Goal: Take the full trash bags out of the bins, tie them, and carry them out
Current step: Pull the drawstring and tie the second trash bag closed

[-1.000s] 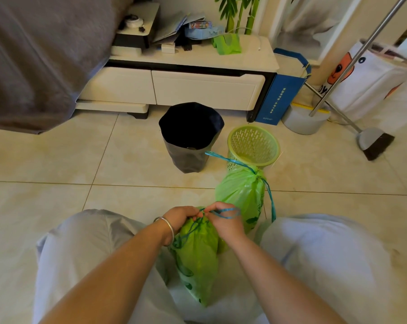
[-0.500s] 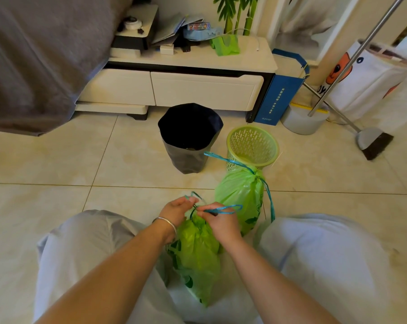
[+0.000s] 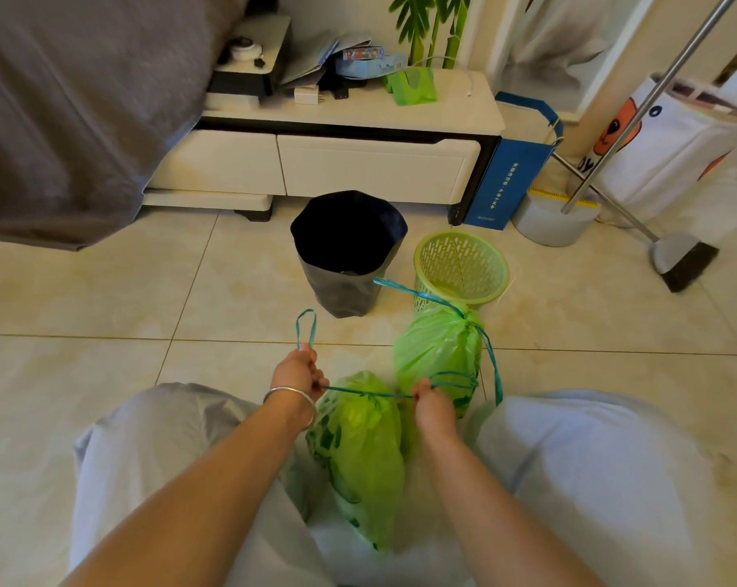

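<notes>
Both hands, left (image 3: 301,372) and right (image 3: 429,399), pinch the teal drawstring (image 3: 366,392) taut across the bulging green plastic trash bag (image 3: 360,455) on the tiled floor (image 3: 104,298).

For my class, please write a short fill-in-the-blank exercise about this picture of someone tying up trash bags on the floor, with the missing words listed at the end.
1. Both hands pull a blue ____ tight over the near green bag.
2. The left hand has a silver ____ on its wrist.
3. Behind the far green bag stands an empty basket coloured ____.
4. The bin left of the basket is lined with a ____ bag.

Missing words: drawstring; bracelet; green; black
</notes>
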